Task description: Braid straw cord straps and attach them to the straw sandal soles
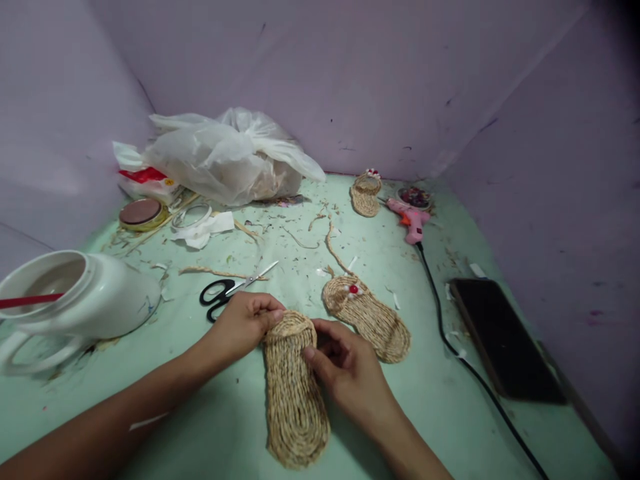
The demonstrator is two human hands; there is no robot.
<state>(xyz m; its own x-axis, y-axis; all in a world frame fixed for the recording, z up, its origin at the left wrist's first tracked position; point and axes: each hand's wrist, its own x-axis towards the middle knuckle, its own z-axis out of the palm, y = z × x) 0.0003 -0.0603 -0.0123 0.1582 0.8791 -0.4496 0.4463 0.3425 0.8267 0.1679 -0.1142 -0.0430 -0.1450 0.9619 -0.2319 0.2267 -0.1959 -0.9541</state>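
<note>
Woven slipper (297, 407) is held over the near part of the green table (450, 420), with its banded end turned away from the person. Its upper left rim is pinched by the left hand (245, 323); its right edge is gripped by the right hand (350, 370), the thumb being laid on top. Sole and cross band appear to be already formed. No beads can be seen on this piece, while a bead cluster (353, 289) is set on the second slipper (383, 327), so the held one is judged less finished. Whether the band is firmly attached cannot be told.

Sideways room is narrowed by the scissors (230, 288), just beside the left hand, and by the second slipper near the right. Farther back, a third slipper (365, 200) and a pink glue gun (413, 221) are placed, its black cable (440, 327) being run forward past a dark phone (505, 340).
</note>
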